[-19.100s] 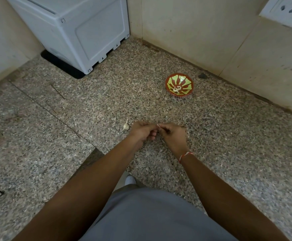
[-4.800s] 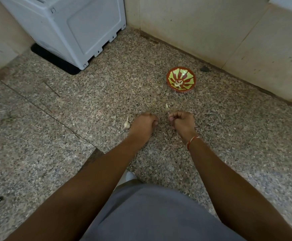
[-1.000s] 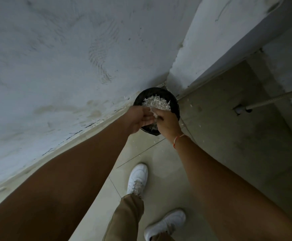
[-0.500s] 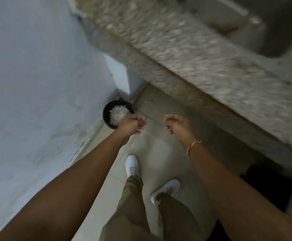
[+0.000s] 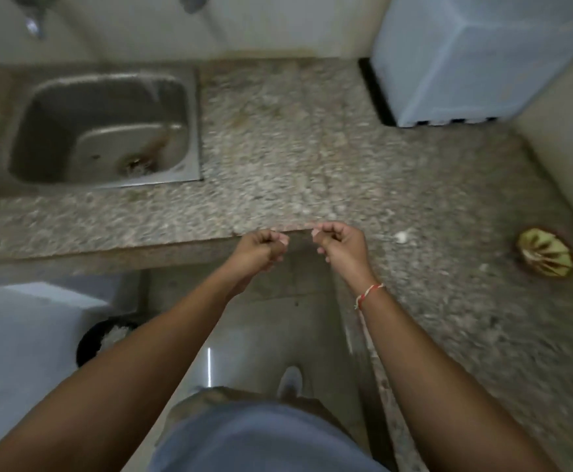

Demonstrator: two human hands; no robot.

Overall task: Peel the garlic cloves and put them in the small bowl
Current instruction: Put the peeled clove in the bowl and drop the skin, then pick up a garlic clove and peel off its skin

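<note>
My left hand (image 5: pixel 261 248) and my right hand (image 5: pixel 339 245) hover side by side at the front edge of the granite counter (image 5: pixel 278 158). The fingers of both are curled in and I see nothing held in either. One whitish garlic piece (image 5: pixel 401 237) lies on the counter just right of my right hand. Further right, near the wall, stands the small red and yellow-green bowl (image 5: pixel 545 257); the blur hides what it holds.
A steel sink (image 5: pixel 189 124) is set into the counter at the back left. A white appliance (image 5: pixel 482 56) stands at the back right. On the floor at lower left is a black bin (image 5: pixel 87 345) with white peels.
The view has swung up from the floor bin to the counter. Both hands have come away from the bin and now hang at the counter's edge.
</note>
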